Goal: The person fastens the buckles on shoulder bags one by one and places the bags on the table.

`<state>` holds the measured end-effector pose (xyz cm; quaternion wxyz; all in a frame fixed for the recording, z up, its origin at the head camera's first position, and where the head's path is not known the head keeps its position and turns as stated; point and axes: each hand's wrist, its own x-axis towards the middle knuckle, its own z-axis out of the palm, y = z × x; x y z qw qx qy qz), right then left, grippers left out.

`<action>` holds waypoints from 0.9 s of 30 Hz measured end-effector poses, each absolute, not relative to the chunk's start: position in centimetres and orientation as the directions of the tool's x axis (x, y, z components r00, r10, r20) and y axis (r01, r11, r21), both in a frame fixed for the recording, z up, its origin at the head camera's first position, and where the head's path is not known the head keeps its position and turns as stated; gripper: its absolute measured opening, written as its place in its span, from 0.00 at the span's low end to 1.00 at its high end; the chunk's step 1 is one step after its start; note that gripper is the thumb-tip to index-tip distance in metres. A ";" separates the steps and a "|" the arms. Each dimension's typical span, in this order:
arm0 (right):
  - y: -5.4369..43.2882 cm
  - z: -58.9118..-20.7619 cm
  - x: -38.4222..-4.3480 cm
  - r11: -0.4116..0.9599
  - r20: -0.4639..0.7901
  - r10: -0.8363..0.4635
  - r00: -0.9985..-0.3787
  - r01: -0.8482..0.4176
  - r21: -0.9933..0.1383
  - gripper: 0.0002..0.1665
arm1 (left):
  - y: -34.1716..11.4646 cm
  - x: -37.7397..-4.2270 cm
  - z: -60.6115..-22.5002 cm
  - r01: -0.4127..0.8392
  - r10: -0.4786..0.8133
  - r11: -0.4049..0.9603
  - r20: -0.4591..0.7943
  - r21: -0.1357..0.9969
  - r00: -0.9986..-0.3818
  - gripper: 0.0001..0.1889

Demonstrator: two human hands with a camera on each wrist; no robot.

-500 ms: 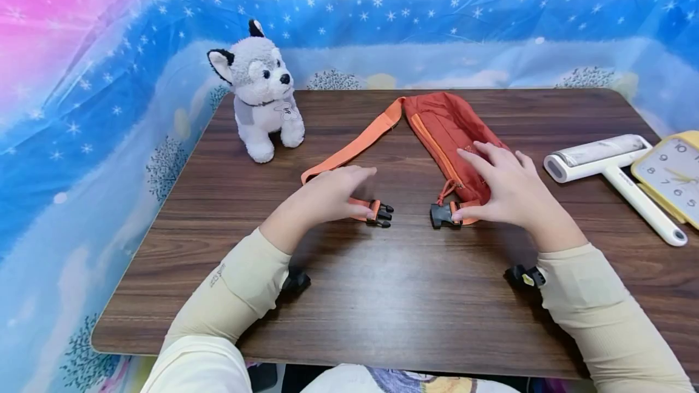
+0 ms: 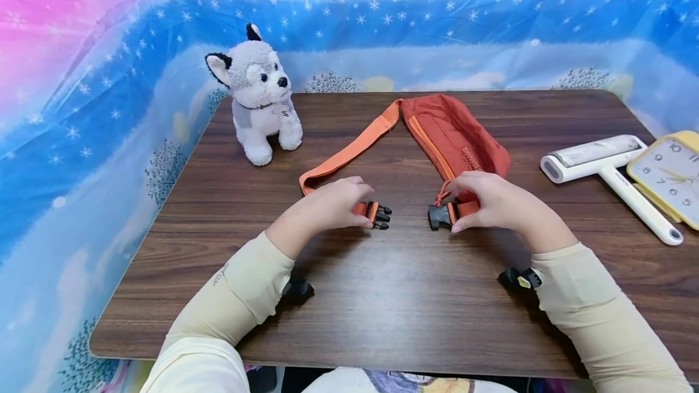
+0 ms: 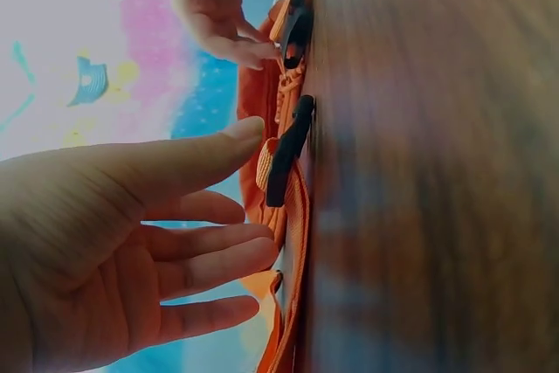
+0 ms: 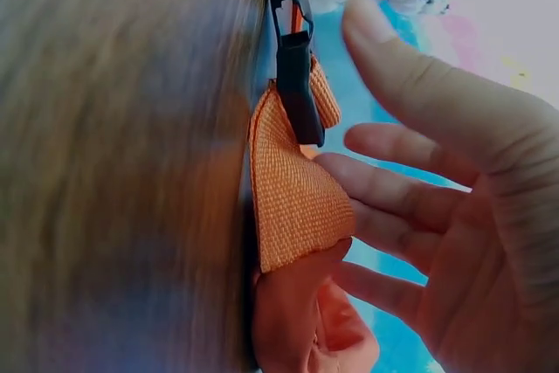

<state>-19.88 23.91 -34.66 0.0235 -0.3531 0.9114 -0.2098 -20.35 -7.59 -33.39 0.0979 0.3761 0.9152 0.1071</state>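
Note:
A rust-red waist bag (image 2: pixel 455 129) lies on the table, its orange strap (image 2: pixel 355 151) looping to the left. At the strap's end is the black pronged buckle half (image 2: pixel 381 216); my left hand (image 2: pixel 330 206) hovers around it, thumb close. In the left wrist view those fingers (image 3: pixel 218 259) are loosely bent and stand apart from the buckle. The black socket half (image 2: pixel 438 217) sits on a short orange webbing (image 4: pixel 297 189) at the bag's near end. Beside it is my right hand (image 2: pixel 499 202), whose thumb is clear of the buckle in the right wrist view; some fingertips are near or touching the webbing.
A grey and white plush husky (image 2: pixel 264 102) sits at the back left of the brown wooden table (image 2: pixel 349 308). On the right lie a white lint roller (image 2: pixel 611 165) and a yellow-framed clock (image 2: pixel 668 171). A patterned cloth (image 2: pixel 437 23) hangs behind.
My right hand has lowered toward the socket half, its fingers drawing in from a wide spread. The left hand's fingers have dipped and bent a little over the pronged half. Bag and buckle halves remain in place.

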 end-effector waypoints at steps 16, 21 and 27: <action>23.2 -35.0 -19.8 0.664 0.025 -0.691 -0.722 -0.649 -0.372 0.27 | -6.1 -20.6 -33.6 0.685 0.715 0.699 -0.178 0.206 -0.676 0.19; 23.0 -35.2 -19.8 0.665 0.016 -0.696 -0.718 -0.653 -0.362 0.27 | -5.9 -20.6 -33.6 0.693 0.719 0.695 -0.196 0.190 -0.667 0.13; 23.0 -35.2 -19.7 0.668 0.020 -0.691 -0.722 -0.650 -0.363 0.25 | -5.9 -20.7 -33.5 0.692 0.723 0.691 -0.183 0.211 -0.666 0.12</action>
